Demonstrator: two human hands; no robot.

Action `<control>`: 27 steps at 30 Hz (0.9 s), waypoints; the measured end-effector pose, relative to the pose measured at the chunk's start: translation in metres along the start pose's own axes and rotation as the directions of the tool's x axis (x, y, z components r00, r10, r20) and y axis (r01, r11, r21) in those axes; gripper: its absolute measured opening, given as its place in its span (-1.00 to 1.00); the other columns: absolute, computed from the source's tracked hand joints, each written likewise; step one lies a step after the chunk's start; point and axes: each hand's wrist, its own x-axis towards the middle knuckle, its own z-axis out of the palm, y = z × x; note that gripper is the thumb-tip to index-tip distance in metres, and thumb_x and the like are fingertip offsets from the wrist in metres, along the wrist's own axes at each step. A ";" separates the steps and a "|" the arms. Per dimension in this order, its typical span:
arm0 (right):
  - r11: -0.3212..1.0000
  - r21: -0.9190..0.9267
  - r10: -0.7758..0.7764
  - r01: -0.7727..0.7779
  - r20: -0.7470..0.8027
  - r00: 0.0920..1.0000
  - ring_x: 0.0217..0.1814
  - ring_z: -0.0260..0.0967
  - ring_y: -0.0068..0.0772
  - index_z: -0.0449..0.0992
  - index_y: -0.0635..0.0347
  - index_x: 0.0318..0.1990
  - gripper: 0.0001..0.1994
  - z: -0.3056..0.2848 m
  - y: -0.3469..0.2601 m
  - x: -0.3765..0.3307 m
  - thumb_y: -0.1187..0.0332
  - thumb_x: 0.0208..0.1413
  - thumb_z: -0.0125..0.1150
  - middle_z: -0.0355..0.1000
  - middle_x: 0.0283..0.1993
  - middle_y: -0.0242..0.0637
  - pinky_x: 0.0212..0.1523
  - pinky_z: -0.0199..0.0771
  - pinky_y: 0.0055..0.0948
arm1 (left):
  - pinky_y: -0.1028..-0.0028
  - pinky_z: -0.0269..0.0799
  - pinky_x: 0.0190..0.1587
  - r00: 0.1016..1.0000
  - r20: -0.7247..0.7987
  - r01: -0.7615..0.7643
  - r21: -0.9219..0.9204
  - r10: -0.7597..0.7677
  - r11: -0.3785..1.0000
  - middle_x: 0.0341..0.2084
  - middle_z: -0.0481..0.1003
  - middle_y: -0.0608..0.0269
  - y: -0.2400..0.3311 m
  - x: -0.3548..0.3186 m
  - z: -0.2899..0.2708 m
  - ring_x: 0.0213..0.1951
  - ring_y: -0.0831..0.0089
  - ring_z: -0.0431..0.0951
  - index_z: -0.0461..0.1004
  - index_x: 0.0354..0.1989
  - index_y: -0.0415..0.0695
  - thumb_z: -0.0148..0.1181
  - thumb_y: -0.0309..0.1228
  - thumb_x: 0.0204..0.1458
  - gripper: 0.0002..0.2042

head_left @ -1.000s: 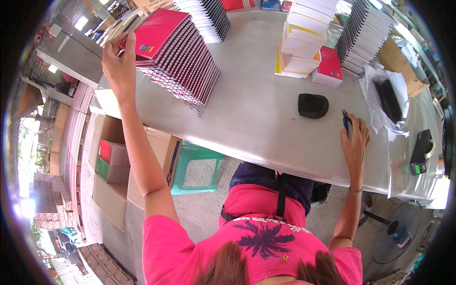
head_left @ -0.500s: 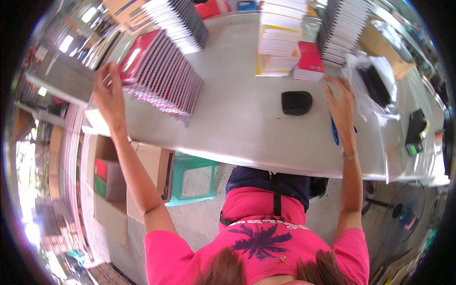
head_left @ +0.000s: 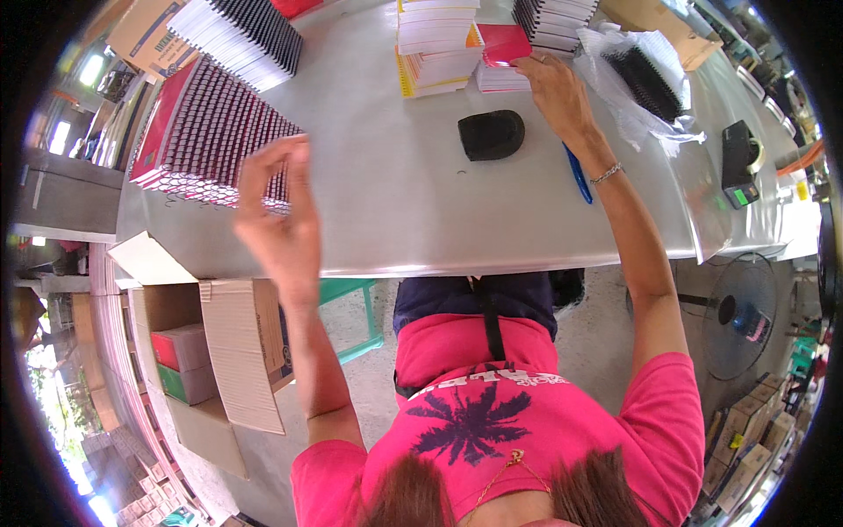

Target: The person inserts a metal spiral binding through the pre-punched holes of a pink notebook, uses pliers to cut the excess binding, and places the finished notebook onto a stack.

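- Your right hand (head_left: pixel 555 88) reaches far across the grey table (head_left: pixel 395 211), palm down on a low stack of notebooks (head_left: pixel 502 63) with a red cover on top.
- Its fingers lie flat along that stack's near edge; you cannot tell whether they pinch a cover or only rest on it.
- A thin bracelet (head_left: pixel 606 173) sits on your right wrist.
- Your left hand (head_left: pixel 277 215) is raised over the table's near left edge, fingers loosely curled, thumb up, holding nothing.
- Behind your left hand lies a slanted pile of red notebooks (head_left: pixel 206 132), their wire spirals turned toward you.
- Farther back on the left is a second pile, white with black spirals (head_left: pixel 241 31).
- A taller stack with yellow and white covers (head_left: pixel 435 44) stands just left of the red-topped stack, touching it or nearly so.
- A black oval pad (head_left: pixel 492 133) lies on the table, near your right hand and closer to you.
- A blue pen (head_left: pixel 578 176) lies under your right forearm.
- A clear bag of black spirals (head_left: pixel 650 79) sits right of your right hand.
- A tape dispenser (head_left: pixel 739 158) stands near the table's right end.
- Open cardboard boxes (head_left: pixel 219 351) stand on the floor below your left arm.
- A fan (head_left: pixel 738 316) stands on the floor to your right.
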 end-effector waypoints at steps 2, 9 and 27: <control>0.999 -0.002 -0.037 0.037 -0.012 0.999 0.00 0.41 -0.08 0.52 0.22 -0.10 -0.79 -0.006 0.003 0.000 0.45 0.12 0.09 0.47 -0.10 -0.15 -0.02 0.45 -0.15 | 0.55 0.40 -0.05 0.993 0.118 0.042 -0.107 -0.029 0.993 -0.27 0.55 0.25 -0.002 -0.009 0.029 -0.21 0.57 0.52 0.54 -0.21 -0.24 0.17 -0.50 0.15 -0.90; 0.986 0.107 -0.119 0.127 -0.072 0.990 0.09 0.34 -0.01 0.50 0.25 -0.04 -0.74 0.007 0.008 0.004 0.46 0.09 0.13 0.42 0.04 -0.15 0.08 0.40 -0.15 | 0.52 0.42 -0.13 0.929 0.369 0.113 -0.254 -0.012 0.961 -0.37 0.56 0.23 0.016 -0.027 0.071 -0.29 0.50 0.55 0.54 -0.27 -0.25 0.21 -0.55 0.07 -0.92; 0.983 0.080 0.174 -0.163 -0.158 0.972 -0.12 0.45 -0.05 0.57 0.18 -0.16 -0.80 -0.060 -0.039 -0.027 0.48 0.07 0.10 0.54 -0.18 -0.16 -0.05 0.41 -0.22 | 0.42 0.41 -0.01 0.714 0.673 0.640 -0.519 -0.191 0.566 -0.24 0.56 0.16 0.003 -0.051 0.100 -0.14 0.39 0.56 0.47 -0.04 -0.28 0.12 -0.30 0.21 -0.71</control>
